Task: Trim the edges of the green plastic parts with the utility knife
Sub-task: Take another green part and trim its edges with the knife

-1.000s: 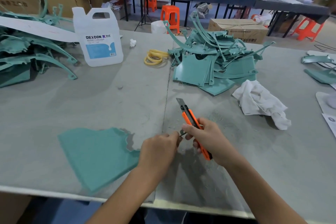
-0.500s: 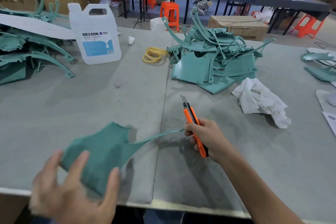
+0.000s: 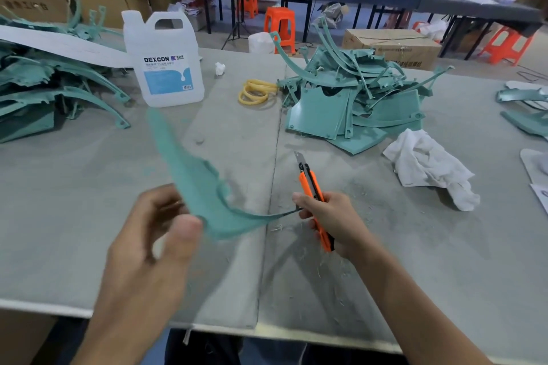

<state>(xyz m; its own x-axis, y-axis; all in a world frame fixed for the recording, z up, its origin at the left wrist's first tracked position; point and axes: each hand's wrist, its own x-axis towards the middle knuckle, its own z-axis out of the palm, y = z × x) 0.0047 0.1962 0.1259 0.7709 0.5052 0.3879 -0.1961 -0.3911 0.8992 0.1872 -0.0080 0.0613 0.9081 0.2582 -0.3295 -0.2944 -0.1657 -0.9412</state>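
A green plastic part (image 3: 192, 178), wide at one end and drawn out into a thin curved strip, hangs tilted above the grey table (image 3: 74, 201). My left hand (image 3: 148, 246) holds its wide end between thumb and fingers; hand and part are motion-blurred. My right hand (image 3: 332, 222) grips an orange utility knife (image 3: 308, 181) with the blade out and pointing away from me. The strip's thin tip reaches my right hand's fingers, just beside the knife.
A pile of green parts (image 3: 341, 98) lies beyond the knife, another pile (image 3: 44, 89) at the far left. A white jug (image 3: 166, 68), yellow bands (image 3: 255, 92) and a white cloth (image 3: 430, 166) sit on the table. Plastic shavings lie near the front edge.
My left hand left the strip's tip, swung left, then took the part's wide end and lifted it off the table. My right hand with the knife stayed put.
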